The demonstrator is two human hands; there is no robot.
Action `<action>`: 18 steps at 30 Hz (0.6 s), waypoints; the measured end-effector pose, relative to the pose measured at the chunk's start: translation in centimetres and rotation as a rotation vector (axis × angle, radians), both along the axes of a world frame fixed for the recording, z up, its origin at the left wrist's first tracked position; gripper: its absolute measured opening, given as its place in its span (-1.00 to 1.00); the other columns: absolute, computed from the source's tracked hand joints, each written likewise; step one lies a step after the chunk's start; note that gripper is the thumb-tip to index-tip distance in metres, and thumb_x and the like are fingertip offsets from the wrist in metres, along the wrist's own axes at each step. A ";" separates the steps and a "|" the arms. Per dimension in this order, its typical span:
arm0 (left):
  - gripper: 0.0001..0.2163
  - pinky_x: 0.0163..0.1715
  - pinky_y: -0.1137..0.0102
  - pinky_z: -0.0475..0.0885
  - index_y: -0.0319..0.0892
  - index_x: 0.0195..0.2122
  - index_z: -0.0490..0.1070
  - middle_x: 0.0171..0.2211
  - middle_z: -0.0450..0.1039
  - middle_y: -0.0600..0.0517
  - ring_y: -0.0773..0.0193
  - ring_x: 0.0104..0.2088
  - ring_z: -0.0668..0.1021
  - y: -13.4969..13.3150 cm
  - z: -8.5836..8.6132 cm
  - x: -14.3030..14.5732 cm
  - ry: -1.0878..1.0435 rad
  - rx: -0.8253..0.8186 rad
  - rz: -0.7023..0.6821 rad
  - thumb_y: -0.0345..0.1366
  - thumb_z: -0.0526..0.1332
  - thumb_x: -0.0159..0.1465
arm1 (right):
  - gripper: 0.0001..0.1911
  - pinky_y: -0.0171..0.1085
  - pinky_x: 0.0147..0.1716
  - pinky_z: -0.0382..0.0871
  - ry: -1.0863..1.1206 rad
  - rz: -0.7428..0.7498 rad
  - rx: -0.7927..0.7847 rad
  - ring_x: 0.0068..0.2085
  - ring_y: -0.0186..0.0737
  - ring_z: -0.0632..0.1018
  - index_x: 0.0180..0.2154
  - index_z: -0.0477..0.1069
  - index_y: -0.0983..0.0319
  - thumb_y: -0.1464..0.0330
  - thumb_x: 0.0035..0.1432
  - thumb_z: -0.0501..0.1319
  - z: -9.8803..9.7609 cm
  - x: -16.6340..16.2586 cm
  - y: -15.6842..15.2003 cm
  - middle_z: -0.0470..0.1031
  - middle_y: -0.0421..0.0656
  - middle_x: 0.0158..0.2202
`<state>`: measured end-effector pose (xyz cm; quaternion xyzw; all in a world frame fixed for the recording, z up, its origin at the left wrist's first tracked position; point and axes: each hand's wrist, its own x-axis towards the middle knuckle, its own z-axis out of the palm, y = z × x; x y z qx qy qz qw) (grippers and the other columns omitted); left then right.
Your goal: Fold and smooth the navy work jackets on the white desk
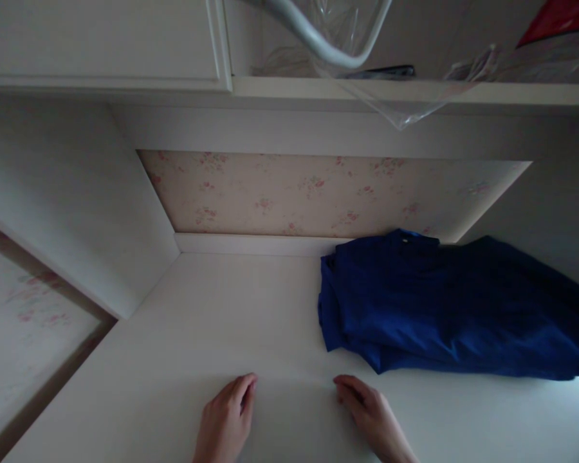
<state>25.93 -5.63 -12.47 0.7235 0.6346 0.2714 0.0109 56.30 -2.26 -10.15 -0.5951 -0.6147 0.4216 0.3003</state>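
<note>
My left hand [229,411] is low in the head view, left of the middle, with thumb and fingertips pinched together over the white surface [231,296]. Level with it on the right, my right hand [367,408] is pinched the same way, its fingertips pointing left. A faint pale edge runs between the two hands; I cannot make out what it belongs to or what the fingers hold. Beyond my right hand, without touching it, lies a folded dark blue garment [444,308] with a collar-like fold along its back edge.
An open shelf [415,90] overhead holds clear plastic packaging [405,119] hanging over its edge, a dark slim object [390,72] and a red package [560,22]. A pale curved bar [318,48] crosses in front. White side panels and flowered wallpaper [280,193] enclose the surface.
</note>
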 end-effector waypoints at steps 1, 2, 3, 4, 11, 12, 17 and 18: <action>-0.81 -0.33 0.46 0.58 -0.04 -0.15 0.46 -0.26 0.65 0.11 0.30 -0.31 0.67 0.0 0.0 0.0 0.007 0.009 -0.004 -0.28 0.06 0.39 | -0.54 -0.28 -0.49 0.42 0.088 0.018 -0.038 -0.49 -0.19 0.54 -0.20 0.56 0.19 -0.02 0.20 0.12 1.3 0.6 0.4 0.55 -0.15 -0.47; -0.81 -0.34 0.46 0.58 -0.04 -0.16 0.47 -0.28 0.65 0.11 0.31 -0.33 0.67 0.1 -0.1 0.0 0.015 0.024 -0.008 -0.28 0.05 0.39 | -0.51 -0.29 -0.51 0.39 0.152 0.013 -0.039 -0.52 -0.22 0.50 -0.16 0.54 0.22 -0.04 0.19 0.15 2.8 1.4 1.1 0.51 -0.17 -0.52; -0.80 -0.36 0.46 0.58 -0.05 -0.17 0.47 -0.29 0.65 0.12 0.31 -0.35 0.67 0.1 -0.1 0.0 0.024 0.038 -0.012 -0.29 0.04 0.39 | -0.48 -0.29 -0.50 0.39 0.177 -0.026 0.005 -0.51 -0.23 0.49 -0.13 0.52 0.23 -0.05 0.17 0.17 4.5 2.5 2.2 0.49 -0.17 -0.52; -0.80 -0.38 0.46 0.58 -0.05 -0.18 0.47 -0.31 0.65 0.13 0.31 -0.36 0.67 0.2 -0.2 0.0 0.031 0.050 -0.012 -0.29 0.03 0.39 | -0.47 -0.28 -0.47 0.39 0.155 -0.099 0.094 -0.47 -0.21 0.50 -0.10 0.50 0.23 -0.06 0.15 0.19 6.1 3.7 3.7 0.50 -0.16 -0.47; -0.79 -0.31 0.46 0.58 -0.02 -0.15 0.50 -0.25 0.65 0.13 0.30 -0.32 0.67 0.1 -0.6 -0.3 -0.059 -0.018 0.004 -0.22 0.06 0.38 | -0.54 -0.13 -0.12 0.37 -0.631 -0.204 0.291 -0.11 0.00 0.54 -0.09 0.46 0.30 0.04 0.22 0.17 7.0 8.9 15.7 0.50 0.09 -0.08; -0.78 -0.30 0.46 0.58 0.00 -0.16 0.51 -0.25 0.65 0.13 0.29 -0.31 0.67 0.1 -0.6 -0.4 -0.099 -0.039 0.010 -0.19 0.07 0.37 | -0.64 -0.16 -0.15 0.36 -0.668 -0.127 0.242 -0.16 -0.03 0.55 -0.19 0.48 0.28 0.12 0.26 0.15 6.0 8.7 16.3 0.53 0.06 -0.16; -0.69 -0.27 0.45 0.57 -0.01 -0.21 0.55 -0.27 0.66 0.08 0.23 -0.29 0.67 0.2 0.8 0.4 -0.487 -0.278 0.057 0.02 0.10 0.31 | -0.69 -0.24 -0.23 0.29 -0.689 0.003 0.238 -0.23 -0.10 0.57 -0.27 0.43 0.24 0.30 0.38 -0.04 3.0 7.8 15.5 0.56 -0.01 -0.27; -0.67 -0.27 0.45 0.57 -0.04 -0.20 0.54 -0.27 0.65 0.05 0.23 -0.29 0.67 0.4 1.6 1.0 -0.588 -0.333 0.052 0.05 0.11 0.30 | -0.65 -0.23 -0.25 0.29 -0.686 -0.001 0.239 -0.23 -0.09 0.57 -0.23 0.42 0.25 0.28 0.40 -0.08 2.9 7.9 15.1 0.56 -0.01 -0.27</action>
